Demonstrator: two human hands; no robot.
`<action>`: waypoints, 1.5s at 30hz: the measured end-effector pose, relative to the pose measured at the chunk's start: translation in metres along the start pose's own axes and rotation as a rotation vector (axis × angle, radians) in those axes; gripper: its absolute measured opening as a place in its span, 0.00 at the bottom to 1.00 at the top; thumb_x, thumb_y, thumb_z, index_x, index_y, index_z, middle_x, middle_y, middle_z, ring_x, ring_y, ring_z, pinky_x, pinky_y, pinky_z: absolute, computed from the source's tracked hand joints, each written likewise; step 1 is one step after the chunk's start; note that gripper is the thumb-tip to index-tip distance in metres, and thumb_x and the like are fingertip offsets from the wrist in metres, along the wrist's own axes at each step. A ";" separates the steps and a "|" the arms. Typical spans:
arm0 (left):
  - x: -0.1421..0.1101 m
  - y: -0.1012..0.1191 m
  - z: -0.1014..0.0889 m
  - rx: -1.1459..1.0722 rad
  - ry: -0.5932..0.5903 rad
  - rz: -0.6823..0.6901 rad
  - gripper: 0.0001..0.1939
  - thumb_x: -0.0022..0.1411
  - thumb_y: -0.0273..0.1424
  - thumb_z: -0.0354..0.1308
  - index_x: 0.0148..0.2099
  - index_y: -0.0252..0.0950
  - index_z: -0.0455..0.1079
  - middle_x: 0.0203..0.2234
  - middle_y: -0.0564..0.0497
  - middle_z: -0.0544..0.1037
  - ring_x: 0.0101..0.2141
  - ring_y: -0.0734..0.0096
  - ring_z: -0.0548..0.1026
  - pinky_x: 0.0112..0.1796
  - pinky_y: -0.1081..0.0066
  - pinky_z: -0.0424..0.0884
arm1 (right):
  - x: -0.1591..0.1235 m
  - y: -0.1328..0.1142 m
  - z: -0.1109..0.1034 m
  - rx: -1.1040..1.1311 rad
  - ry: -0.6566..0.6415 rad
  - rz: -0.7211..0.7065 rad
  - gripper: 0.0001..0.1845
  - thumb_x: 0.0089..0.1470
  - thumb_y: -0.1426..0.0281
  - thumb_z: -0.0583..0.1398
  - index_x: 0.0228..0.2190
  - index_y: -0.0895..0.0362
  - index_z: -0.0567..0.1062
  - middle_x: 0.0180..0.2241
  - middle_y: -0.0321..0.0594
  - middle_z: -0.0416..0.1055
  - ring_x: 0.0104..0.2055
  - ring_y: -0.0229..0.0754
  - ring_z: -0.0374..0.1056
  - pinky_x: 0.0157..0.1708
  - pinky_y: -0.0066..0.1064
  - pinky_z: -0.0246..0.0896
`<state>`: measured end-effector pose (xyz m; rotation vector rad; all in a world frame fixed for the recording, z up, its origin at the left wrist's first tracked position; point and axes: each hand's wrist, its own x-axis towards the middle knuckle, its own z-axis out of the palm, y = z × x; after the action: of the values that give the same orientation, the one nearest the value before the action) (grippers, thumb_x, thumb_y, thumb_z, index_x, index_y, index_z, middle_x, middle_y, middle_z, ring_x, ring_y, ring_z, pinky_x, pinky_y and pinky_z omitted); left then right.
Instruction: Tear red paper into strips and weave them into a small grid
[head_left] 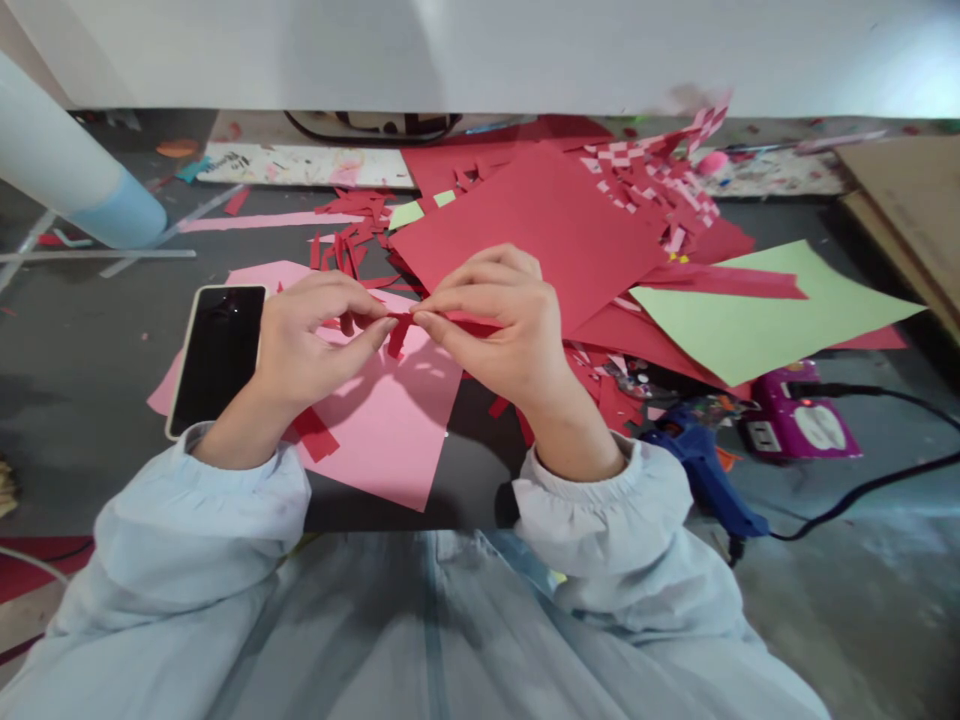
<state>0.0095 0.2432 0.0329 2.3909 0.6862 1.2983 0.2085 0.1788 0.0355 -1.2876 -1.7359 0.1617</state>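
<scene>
Between my two hands is a red paper strip (474,321), with a short red end hanging down near my fingertips. My left hand (315,325) pinches it between thumb and fingers. Close beside it, my right hand (506,315) pinches the same strip, which runs on under its palm. Below them lies a sheet of pink paper (390,440), with short red paper pieces (315,434) on it near my left wrist. A phone (217,350) with a dark screen rests partly on the pink sheet, left of my left hand.
Red sheets (532,230) and red scraps (352,235) spread behind my hands. A pale green sheet (780,315) lies to the right, near a blue glue gun (709,470) and a purple power box (806,425) with a cable. A white and blue bottle (112,200) stands at the left.
</scene>
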 end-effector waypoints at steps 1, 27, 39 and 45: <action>0.000 0.000 0.000 -0.008 0.000 -0.002 0.06 0.60 0.34 0.68 0.32 0.41 0.76 0.24 0.56 0.80 0.24 0.76 0.74 0.26 0.71 0.70 | 0.000 0.000 0.000 -0.017 -0.003 -0.010 0.06 0.56 0.65 0.66 0.28 0.48 0.83 0.31 0.35 0.80 0.40 0.46 0.69 0.49 0.45 0.59; 0.008 0.027 -0.001 -0.361 -0.294 -0.712 0.12 0.55 0.34 0.65 0.24 0.37 0.70 0.16 0.57 0.68 0.17 0.79 0.62 0.20 0.73 0.60 | 0.005 -0.007 -0.003 0.357 -0.050 0.419 0.06 0.52 0.66 0.66 0.29 0.56 0.84 0.29 0.38 0.81 0.33 0.40 0.75 0.37 0.33 0.71; 0.007 0.021 0.001 -0.280 -0.287 -0.604 0.10 0.56 0.39 0.65 0.31 0.36 0.77 0.25 0.53 0.79 0.27 0.72 0.75 0.29 0.72 0.72 | 0.004 -0.008 0.000 0.325 -0.125 0.380 0.07 0.53 0.68 0.65 0.27 0.58 0.82 0.28 0.38 0.80 0.30 0.37 0.72 0.34 0.31 0.66; 0.007 0.022 -0.003 -0.216 -0.221 -0.585 0.08 0.56 0.37 0.66 0.30 0.38 0.78 0.25 0.52 0.80 0.28 0.70 0.76 0.31 0.70 0.72 | 0.002 -0.007 0.001 0.309 -0.186 0.374 0.09 0.55 0.66 0.64 0.28 0.57 0.82 0.28 0.38 0.80 0.30 0.38 0.71 0.35 0.31 0.64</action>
<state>0.0154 0.2292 0.0501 1.9116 1.0166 0.8029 0.2024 0.1781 0.0405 -1.3834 -1.5291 0.7569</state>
